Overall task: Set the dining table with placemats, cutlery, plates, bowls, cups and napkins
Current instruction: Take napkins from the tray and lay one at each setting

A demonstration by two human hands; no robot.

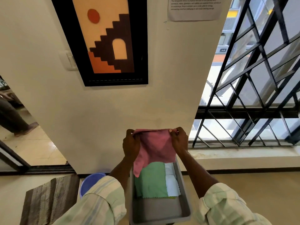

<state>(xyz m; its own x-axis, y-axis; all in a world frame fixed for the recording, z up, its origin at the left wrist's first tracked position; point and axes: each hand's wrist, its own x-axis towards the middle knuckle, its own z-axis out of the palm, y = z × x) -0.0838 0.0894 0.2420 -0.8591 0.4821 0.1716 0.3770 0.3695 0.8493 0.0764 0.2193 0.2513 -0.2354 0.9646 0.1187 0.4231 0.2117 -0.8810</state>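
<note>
Pink napkin (155, 146) is held up above the grey bin (183, 190), top corners pinched by left hand (131, 145) and right hand (179, 142), fingers curled on the cloth. Green napkin (151, 179) and white napkin (172, 181) are seen lying inside the bin. A striped placemat (48, 200) and blue plate (90, 182) are seen at left.

- My left hand (131, 144) and right hand (179, 140) hold the top edge of a napkin (155, 146) between them, above the far end of a bin (185, 207).
- In the bin, a folded cloth (151, 181) lies at the far end, with another cloth (172, 181) just to its right.
- A placemat (50, 197) lies on the bench (259, 189) well left of the bin; a bowl (90, 182) sits between them.
- Behind the bench, a picture (107, 39) hangs on the wall, with a window grille (259, 78) to its right.
</note>
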